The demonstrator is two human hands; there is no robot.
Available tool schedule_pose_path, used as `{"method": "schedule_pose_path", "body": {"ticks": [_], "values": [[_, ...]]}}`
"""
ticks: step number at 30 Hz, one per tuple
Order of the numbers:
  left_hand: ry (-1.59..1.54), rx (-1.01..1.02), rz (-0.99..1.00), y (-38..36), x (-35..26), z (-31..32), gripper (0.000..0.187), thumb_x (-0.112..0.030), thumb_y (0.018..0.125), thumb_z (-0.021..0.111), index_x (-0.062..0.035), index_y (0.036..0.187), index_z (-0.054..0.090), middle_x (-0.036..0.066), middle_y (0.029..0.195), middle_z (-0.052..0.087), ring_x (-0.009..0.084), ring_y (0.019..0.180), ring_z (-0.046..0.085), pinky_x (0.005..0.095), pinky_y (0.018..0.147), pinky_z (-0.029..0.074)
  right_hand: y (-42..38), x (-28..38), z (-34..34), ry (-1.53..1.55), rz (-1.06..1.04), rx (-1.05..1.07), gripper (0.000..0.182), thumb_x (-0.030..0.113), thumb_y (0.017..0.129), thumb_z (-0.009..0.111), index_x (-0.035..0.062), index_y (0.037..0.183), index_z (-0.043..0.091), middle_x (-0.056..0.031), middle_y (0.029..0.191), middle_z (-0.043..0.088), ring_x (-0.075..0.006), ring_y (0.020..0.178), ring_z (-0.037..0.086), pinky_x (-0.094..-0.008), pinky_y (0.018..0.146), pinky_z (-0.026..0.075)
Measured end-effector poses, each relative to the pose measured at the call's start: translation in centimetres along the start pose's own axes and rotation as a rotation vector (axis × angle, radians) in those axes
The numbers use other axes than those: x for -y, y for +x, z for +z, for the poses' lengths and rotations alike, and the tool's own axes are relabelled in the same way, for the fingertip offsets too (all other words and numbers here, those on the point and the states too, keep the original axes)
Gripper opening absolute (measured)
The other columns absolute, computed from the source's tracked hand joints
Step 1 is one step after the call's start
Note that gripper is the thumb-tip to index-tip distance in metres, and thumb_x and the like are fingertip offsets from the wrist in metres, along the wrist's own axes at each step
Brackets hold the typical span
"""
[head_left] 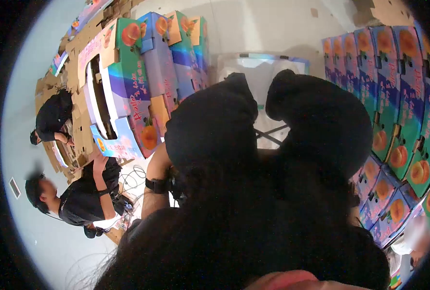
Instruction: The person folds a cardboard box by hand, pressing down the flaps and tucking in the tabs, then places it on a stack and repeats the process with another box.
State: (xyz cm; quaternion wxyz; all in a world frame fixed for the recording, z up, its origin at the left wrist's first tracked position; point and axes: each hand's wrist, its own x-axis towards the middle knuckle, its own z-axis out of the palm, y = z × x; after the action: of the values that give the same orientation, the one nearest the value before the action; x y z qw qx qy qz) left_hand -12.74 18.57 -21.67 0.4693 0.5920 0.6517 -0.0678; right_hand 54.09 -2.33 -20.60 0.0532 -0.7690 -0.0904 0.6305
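Two black-clothed legs (212, 121), seemingly bent at the knees, fill the middle of the head view. On their left side my left arm, with a black band (158, 185) round the wrist, reaches up beside the leg. Just past the band, part of my left hand (159, 162) shows, its fingers hidden behind the black cloth. My right hand is out of sight behind the other leg. Between the legs appear a narrow strip of skin and dark crossed bars (272, 137) over a pale surface. Nearest to my left hand stands a printed fruit carton (137, 92) with a cut-out opening.
More peach-printed cartons (159, 58) stand behind it. Stacked cartons (401, 96) line the right side. At left, a seated person (82, 200) has a hand at the carton; another person (55, 116) bends over flattened cardboard. Cables (132, 179) lie on the floor.
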Motion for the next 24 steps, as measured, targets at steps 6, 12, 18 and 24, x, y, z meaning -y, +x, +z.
{"method": "schedule_pose_path", "body": {"ticks": [6, 12, 18, 24], "values": [[-0.085, 0.052, -0.045, -0.3, 0.4, 1.0, 0.031, -0.021, 0.098, 0.053, 0.0027, 0.116, 0.063, 0.02, 0.094, 0.07, 0.03, 0.09, 0.068, 0.0377, 0.08, 0.051, 0.0, -0.3, 0.6, 0.088, -0.01, 0.012, 0.034, 0.038, 0.098, 0.058, 0.0055, 0.097, 0.066, -0.0015, 0.082, 0.06, -0.0137, 0.082, 0.057, -0.0337, 0.072, 0.047], [-0.225, 0.152, -0.077, -0.7, 0.0, 2.1, 0.033, -0.023, 0.098, 0.053, 0.0027, 0.116, 0.063, 0.022, 0.094, 0.07, 0.0318, 0.092, 0.068, 0.0386, 0.081, 0.051, 1.1, 1.1, 0.4, 0.243, 0.047, 0.057, 0.036, 0.04, 0.099, 0.057, 0.0063, 0.094, 0.067, 0.0008, 0.081, 0.058, -0.0114, 0.081, 0.054, -0.0318, 0.073, 0.046], [-0.282, 0.239, -0.15, -1.7, 0.3, 2.1, 0.034, -0.024, 0.097, 0.053, 0.0027, 0.116, 0.063, 0.023, 0.095, 0.07, 0.0336, 0.094, 0.068, 0.0394, 0.082, 0.051, 0.0, 0.3, -1.7, 0.163, -0.265, 0.162, 0.049, 0.052, 0.102, 0.048, 0.007, 0.114, 0.063, 0.0026, 0.093, 0.058, -0.0094, 0.091, 0.052, -0.0286, 0.088, 0.042], [0.1, 0.159, -0.189, -2.7, 5.3, 1.6, 0.041, -0.035, 0.1, 0.048, -0.0042, 0.121, 0.066, 0.026, 0.101, 0.069, 0.0368, 0.097, 0.066, 0.0406, 0.086, 0.049, -0.2, 0.6, 2.2, 0.017, -0.384, 0.013, 0.066, 0.058, 0.104, 0.036, 0.0027, 0.137, 0.052, -0.0031, 0.125, 0.06, -0.014, 0.115, 0.053, -0.0295, 0.103, 0.039]]}}
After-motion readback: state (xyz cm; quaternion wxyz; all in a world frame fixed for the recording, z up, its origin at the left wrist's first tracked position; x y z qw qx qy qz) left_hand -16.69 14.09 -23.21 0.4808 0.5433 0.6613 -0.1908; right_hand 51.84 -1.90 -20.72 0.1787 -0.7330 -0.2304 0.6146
